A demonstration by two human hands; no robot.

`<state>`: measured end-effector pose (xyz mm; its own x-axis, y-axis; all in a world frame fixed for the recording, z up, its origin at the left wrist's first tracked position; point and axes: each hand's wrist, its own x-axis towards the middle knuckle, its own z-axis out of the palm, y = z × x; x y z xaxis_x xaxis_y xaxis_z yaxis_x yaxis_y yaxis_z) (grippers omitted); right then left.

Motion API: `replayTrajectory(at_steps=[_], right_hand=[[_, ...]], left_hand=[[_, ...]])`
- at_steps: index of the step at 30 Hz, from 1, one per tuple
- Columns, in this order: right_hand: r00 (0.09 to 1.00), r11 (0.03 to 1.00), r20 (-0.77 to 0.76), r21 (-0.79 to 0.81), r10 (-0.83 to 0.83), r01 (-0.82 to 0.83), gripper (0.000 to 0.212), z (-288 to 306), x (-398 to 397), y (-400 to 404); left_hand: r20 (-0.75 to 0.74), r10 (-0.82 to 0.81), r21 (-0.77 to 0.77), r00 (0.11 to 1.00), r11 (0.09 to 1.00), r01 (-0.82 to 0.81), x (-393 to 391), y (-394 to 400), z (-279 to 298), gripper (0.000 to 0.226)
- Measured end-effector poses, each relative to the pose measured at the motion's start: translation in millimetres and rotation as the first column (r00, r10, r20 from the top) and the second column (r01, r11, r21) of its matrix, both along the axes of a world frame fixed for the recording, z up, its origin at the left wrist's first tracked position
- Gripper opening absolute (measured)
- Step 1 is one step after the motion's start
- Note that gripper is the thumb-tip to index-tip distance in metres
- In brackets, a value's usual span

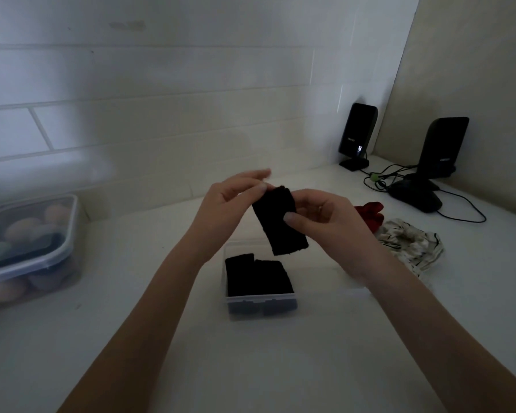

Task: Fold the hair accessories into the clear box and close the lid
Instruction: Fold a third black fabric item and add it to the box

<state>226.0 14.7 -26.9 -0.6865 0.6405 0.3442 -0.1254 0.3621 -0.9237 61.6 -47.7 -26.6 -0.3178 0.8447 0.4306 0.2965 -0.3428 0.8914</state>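
Both hands, left point(233, 201) and right point(319, 216), pinch black band point(280, 222) above open box point(259, 293), black pieces inside.

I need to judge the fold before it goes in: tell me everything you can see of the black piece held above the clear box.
The black fabric strip is a flat, matte, soft-looking band, apparently folded double, with slightly fuzzy ends. It hangs tilted, upper end toward the wall, lower end over the clear box. The left hand pinches its top corner; the right hand grips its right edge, thumb across the front. It touches nothing else.
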Motion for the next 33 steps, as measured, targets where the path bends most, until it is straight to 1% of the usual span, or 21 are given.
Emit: replayTrajectory(at_steps=[3, 5, 7, 9, 10, 11, 12, 13, 15, 17, 20, 21, 23, 25, 27, 30, 33], right_hand=[[0.997, 0.999, -0.065, -0.039, -0.030, 0.028, 0.021, -1, -1, -1], [0.992, 0.996, -0.098, -0.051, -0.077, 0.072, 0.018, -2, -2, -1], [0.987, 0.991, -0.102, -0.078, -0.121, 0.113, 0.016, -3, -3, -1], [0.988, 0.982, -0.087, -0.149, -0.130, 0.116, 0.016, -4, -3, -1], [0.989, 0.978, -0.086, -0.186, -0.117, 0.099, 0.017, -4, -2, -2], [0.991, 0.974, -0.086, -0.212, -0.098, 0.078, 0.017, -4, -2, -2], [0.993, 0.972, -0.086, -0.229, -0.074, 0.053, 0.018, -3, -1, -2], [0.996, 0.970, -0.080, -0.241, -0.049, 0.028, 0.018, -3, 0, -2], [0.999, 0.965, -0.051, -0.260, 0.017, -0.029, 0.022, -2, 1, -1], [0.996, 0.962, -0.024, -0.261, 0.082, -0.085, 0.030, -2, 1, 0], [0.998, 0.972, -0.010, -0.228, 0.058, -0.059, 0.033, -4, 0, 2], [0.999, 0.972, -0.024, -0.232, 0.035, -0.039, 0.030, -4, 0, 2], [0.997, 0.961, -0.078, -0.276, -0.001, -0.020, 0.025, -4, 0, 3], [0.989, 0.949, -0.149, -0.314, -0.025, -0.023, 0.028, -4, 1, 3], [0.981, 0.955, -0.189, -0.295, -0.044, -0.014, 0.033, -4, 0, 2], [0.988, 0.978, -0.147, -0.208, -0.043, 0.012, 0.039, -5, 0, 3], [0.997, 0.996, -0.060, -0.079, -0.052, 0.047, 0.042, -6, -1, 1]], left_hand=[[0.046, -0.095, -0.031, 0.994, 0.995, 0.097, 3, -1, -1, 0.022], [0.066, -0.136, -0.049, 0.989, 0.989, 0.139, 6, 0, -2, 0.030], [0.116, -0.149, -0.090, 0.982, 0.983, 0.160, 8, 4, -1, 0.032], [0.154, -0.158, -0.111, 0.975, 0.978, 0.176, 8, 4, 0, 0.031], [0.112, -0.164, -0.100, 0.980, 0.979, 0.175, 7, 3, -1, 0.040], [0.027, -0.173, -0.079, 0.985, 0.981, 0.175, 7, 2, -3, 0.048], [-0.056, -0.172, -0.047, 0.984, 0.984, 0.169, 8, 1, -5, 0.051], [-0.102, -0.154, -0.013, 0.983, 0.988, 0.154, 9, 0, -6, 0.050], [-0.127, -0.063, 0.034, 0.990, 0.997, 0.068, 9, 1, -7, 0.045], [-0.137, 0.014, 0.041, 0.991, 0.999, -0.008, 7, 2, -6, 0.042], [-0.186, 0.047, 0.006, 0.981, 0.999, -0.047, 5, 3, -7, 0.039], [-0.181, 0.040, -0.015, 0.983, 0.999, -0.043, 5, 3, -7, 0.038], [-0.115, 0.001, -0.061, 0.993, 0.998, -0.008, 8, 3, -8, 0.029], [-0.033, -0.030, -0.102, 0.999, 0.994, 0.027, 12, 3, -8, 0.024], [0.035, -0.061, -0.128, 0.998, 0.990, 0.065, 15, 3, -8, 0.024], [0.112, -0.089, -0.135, 0.990, 0.985, 0.104, 18, 2, -5, 0.026], [0.130, -0.097, -0.153, 0.987, 0.981, 0.116, 17, 1, -4, 0.026]])
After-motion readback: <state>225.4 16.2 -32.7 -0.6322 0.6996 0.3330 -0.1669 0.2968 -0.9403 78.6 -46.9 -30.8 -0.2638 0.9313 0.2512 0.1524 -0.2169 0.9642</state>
